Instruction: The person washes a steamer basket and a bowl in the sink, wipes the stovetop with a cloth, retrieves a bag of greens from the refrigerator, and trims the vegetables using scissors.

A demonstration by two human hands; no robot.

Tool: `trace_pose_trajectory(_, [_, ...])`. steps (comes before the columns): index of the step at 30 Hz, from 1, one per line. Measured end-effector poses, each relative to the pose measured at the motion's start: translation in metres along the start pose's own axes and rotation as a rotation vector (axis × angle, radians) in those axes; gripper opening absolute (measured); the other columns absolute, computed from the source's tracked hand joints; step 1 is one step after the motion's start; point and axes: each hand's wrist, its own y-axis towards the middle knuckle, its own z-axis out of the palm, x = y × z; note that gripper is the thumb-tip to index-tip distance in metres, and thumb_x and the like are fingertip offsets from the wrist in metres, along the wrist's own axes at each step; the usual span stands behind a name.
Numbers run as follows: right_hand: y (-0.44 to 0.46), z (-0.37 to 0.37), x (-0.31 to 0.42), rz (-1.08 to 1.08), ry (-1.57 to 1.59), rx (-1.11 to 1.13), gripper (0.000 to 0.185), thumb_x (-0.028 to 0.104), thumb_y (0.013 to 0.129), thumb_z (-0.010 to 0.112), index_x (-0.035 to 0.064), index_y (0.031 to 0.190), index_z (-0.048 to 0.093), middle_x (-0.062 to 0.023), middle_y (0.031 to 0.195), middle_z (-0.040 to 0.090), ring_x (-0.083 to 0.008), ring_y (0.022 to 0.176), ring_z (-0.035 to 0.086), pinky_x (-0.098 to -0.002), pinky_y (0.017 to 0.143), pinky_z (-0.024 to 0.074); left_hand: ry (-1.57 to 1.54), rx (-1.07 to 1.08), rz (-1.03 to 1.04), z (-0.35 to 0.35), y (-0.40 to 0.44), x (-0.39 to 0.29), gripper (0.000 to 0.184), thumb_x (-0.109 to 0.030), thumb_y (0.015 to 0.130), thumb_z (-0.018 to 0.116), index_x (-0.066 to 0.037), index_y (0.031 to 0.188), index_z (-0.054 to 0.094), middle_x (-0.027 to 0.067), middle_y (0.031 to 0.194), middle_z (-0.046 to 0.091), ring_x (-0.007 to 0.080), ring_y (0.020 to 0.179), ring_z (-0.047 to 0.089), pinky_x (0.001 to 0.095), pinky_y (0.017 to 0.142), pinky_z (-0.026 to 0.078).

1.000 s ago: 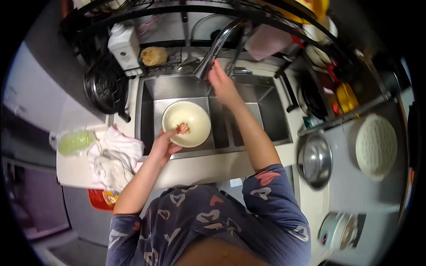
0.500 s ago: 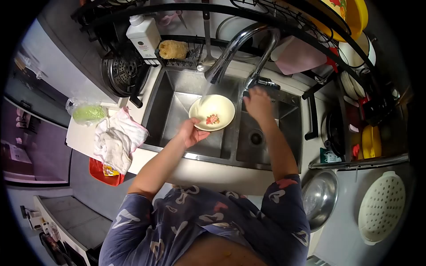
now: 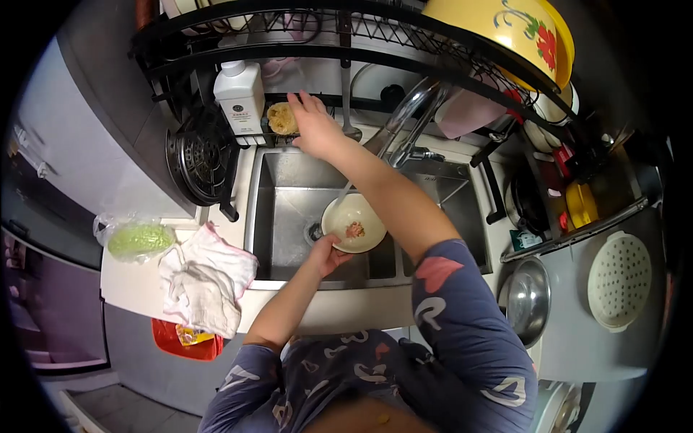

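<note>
Cream bowl is gripped at its near rim by the left hand, thumb on top; held over the left basin of the steel sink, close to the divider. Floral mark inside. Right hand has its fingers extended just beside the loofah sponge; whether it touches cannot be told. Bearings from bowl centre: sponge at 11 o'clock; faucet at 1 o'clock, a thin stream of water entering the bowl; white bottle, upright, between 10 and 11. Further out: white cloth on the counter at 8 o'clock, bagged green item at 9, metal bowl at 4, perforated colander between 3 and 4
</note>
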Motion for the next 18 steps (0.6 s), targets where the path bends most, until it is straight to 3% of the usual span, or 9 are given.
trace_pose_trajectory(2, [0.027,0.007,-0.007,0.012,-0.209,-0.018,0.054,0.012,0.077,0.071,0.0002,0.125,0.05,-0.0196,0.124,0.056,-0.0388,0.115,0.053,-0.0412,0.095,0.0453,-0.03,-0.024,0.042,-0.012,0.005,0.003,0.047,-0.008,0.082,0.044,-0.004,0.129,0.045,0.0146,0.124,0.056,0.0271,0.106,0.062,0.0457,0.091,0.051])
trace_pose_trajectory(4, [0.049,-0.001,-0.01,0.186,-0.061,0.245,0.05,0.011,0.077,0.069,0.0015,0.123,0.05,-0.0183,0.12,0.059,-0.0388,0.11,0.056,-0.0415,0.092,0.0471,-0.092,0.043,0.006,-0.023,0.01,0.004,0.05,-0.004,0.08,0.046,-0.005,0.13,0.043,0.0143,0.124,0.055,0.0285,0.105,0.061,0.0467,0.087,0.053])
trace_pose_trajectory(6, [0.047,-0.019,-0.006,0.121,0.001,-0.065,0.04,0.012,0.08,0.066,0.0022,0.116,0.052,-0.0173,0.112,0.062,-0.0383,0.102,0.06,-0.0435,0.086,0.0492,-0.027,-0.1,0.043,-0.022,0.01,0.0,0.054,-0.001,0.079,0.046,-0.008,0.132,0.041,0.0132,0.122,0.055,0.0301,0.103,0.061,0.0468,0.084,0.054])
trace_pose_trajectory(8, [0.018,-0.061,0.029,0.059,-0.073,-0.157,0.039,0.014,0.08,0.066,0.0028,0.115,0.053,-0.0171,0.105,0.064,-0.0368,0.095,0.062,-0.0439,0.081,0.0507,-0.083,-0.074,0.033,-0.031,0.023,0.001,0.057,0.002,0.078,0.045,-0.011,0.133,0.04,0.0125,0.123,0.054,0.0307,0.102,0.062,0.0433,0.077,0.057])
trace_pose_trajectory(10, [-0.04,-0.077,0.049,0.141,-0.024,-0.066,0.038,0.017,0.08,0.066,0.0023,0.113,0.053,-0.0172,0.102,0.064,-0.0352,0.093,0.063,-0.0426,0.078,0.0511,0.029,-0.063,0.118,-0.034,0.034,0.002,0.059,0.004,0.077,0.046,-0.012,0.133,0.039,0.0122,0.124,0.053,0.0301,0.103,0.062,0.0398,0.071,0.058])
trace_pose_trajectory(11, [-0.078,-0.072,0.047,0.234,-0.041,0.032,0.039,0.018,0.079,0.067,0.0028,0.113,0.053,-0.0172,0.101,0.063,-0.0348,0.093,0.063,-0.0419,0.077,0.0513,0.043,-0.094,0.138,-0.025,0.025,-0.005,0.057,0.005,0.079,0.046,-0.011,0.134,0.04,0.0126,0.122,0.054,0.0292,0.1,0.064,0.034,0.065,0.061])
trace_pose_trajectory(14, [-0.198,-0.013,-0.002,0.646,-0.041,0.271,0.041,0.022,0.079,0.069,0.0028,0.111,0.052,-0.019,0.097,0.061,-0.0366,0.093,0.062,-0.0417,0.075,0.0512,0.014,-0.178,0.238,-0.006,0.015,-0.013,0.06,0.007,0.079,0.05,-0.011,0.135,0.039,0.012,0.122,0.055,0.0301,0.098,0.065,0.0323,0.061,0.061])
trace_pose_trajectory(18, [-0.228,0.062,-0.057,0.784,-0.048,0.108,0.046,0.023,0.079,0.07,0.0019,0.114,0.051,-0.0201,0.103,0.062,-0.0345,0.096,0.063,-0.0404,0.076,0.0511,0.12,-0.132,0.088,-0.018,0.029,-0.009,0.052,0.007,0.079,0.055,-0.003,0.129,0.044,0.0147,0.116,0.059,0.0312,0.098,0.065,0.0365,0.067,0.061])
